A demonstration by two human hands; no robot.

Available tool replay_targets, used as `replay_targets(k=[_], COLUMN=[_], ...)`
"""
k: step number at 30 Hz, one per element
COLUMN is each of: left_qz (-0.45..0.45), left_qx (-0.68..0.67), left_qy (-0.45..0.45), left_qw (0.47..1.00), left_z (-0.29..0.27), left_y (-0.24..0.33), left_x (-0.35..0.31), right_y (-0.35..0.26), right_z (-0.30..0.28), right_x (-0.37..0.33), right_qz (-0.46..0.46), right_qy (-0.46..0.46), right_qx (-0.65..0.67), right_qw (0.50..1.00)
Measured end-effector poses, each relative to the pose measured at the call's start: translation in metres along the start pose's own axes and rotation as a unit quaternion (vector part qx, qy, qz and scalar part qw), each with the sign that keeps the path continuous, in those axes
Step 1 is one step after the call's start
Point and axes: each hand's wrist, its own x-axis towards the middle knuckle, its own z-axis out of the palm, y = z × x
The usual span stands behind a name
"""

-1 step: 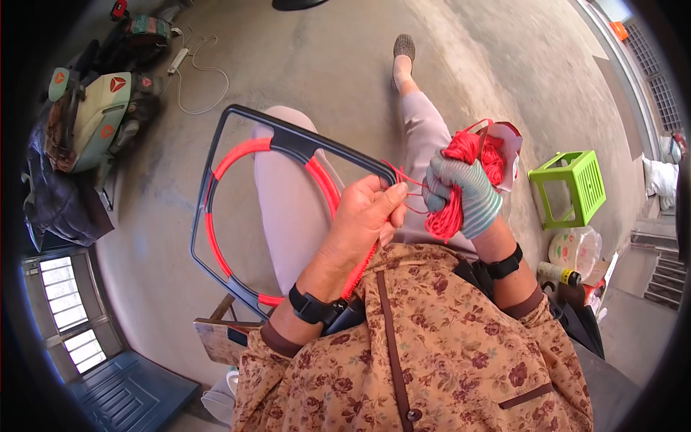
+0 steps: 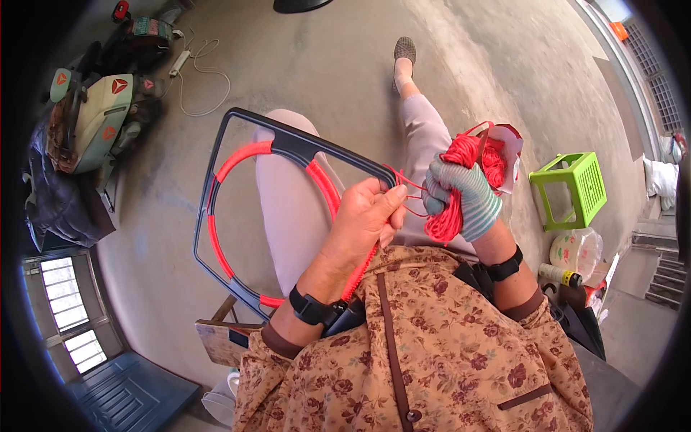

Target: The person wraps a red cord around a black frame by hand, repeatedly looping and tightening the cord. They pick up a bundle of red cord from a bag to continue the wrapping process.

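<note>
A black frame (image 2: 296, 137), square outside with a round ring inside, rests over my left thigh. Red cord (image 2: 322, 183) is wound tightly round several stretches of its ring. My bare left hand (image 2: 371, 212) is closed at the frame's right corner, thumb and forefinger pinched there. In a striped glove, my right hand (image 2: 464, 193) is closed round a hank of red cord (image 2: 446, 223). Thin strands of that cord run between the two hands. Just behind the right hand, more red cord (image 2: 494, 162) sits in an open white and red bag (image 2: 511, 151).
A green plastic stool (image 2: 572, 189) stands at the right, with a clear plastic container (image 2: 578, 252) and a bottle (image 2: 560, 275) nearer me. An electric scooter (image 2: 97, 129) is at the far left, near a white power strip (image 2: 180, 63). A wooden board (image 2: 219, 342) lies by my left elbow.
</note>
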Motion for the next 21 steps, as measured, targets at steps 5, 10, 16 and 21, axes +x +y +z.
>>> replay_targets(k=[5,10,16,21], left_qz=[0.056,0.049,0.031,0.031], left_qx=[0.057,0.059,0.039,0.119], left_qy=[0.012,0.000,0.020,0.044], left_qw=[0.997,0.997,0.999,0.991], left_z=[-0.003,-0.005,-0.004,0.000], left_y=[-0.011,-0.009,-0.002,0.000], left_x=[0.007,0.007,0.004,0.001], right_y=[-0.008,-0.017,-0.007,-0.020], right_z=[0.008,0.027,-0.022,-0.059], right_x=[-0.008,-0.022,0.007,-0.005], right_qz=[-0.001,-0.019,-0.153,-0.040], right_qy=[-0.012,0.030,0.134,0.168], right_qx=[0.028,-0.205,-0.477,-0.200], right_qw=[1.000,0.978,0.855,0.965])
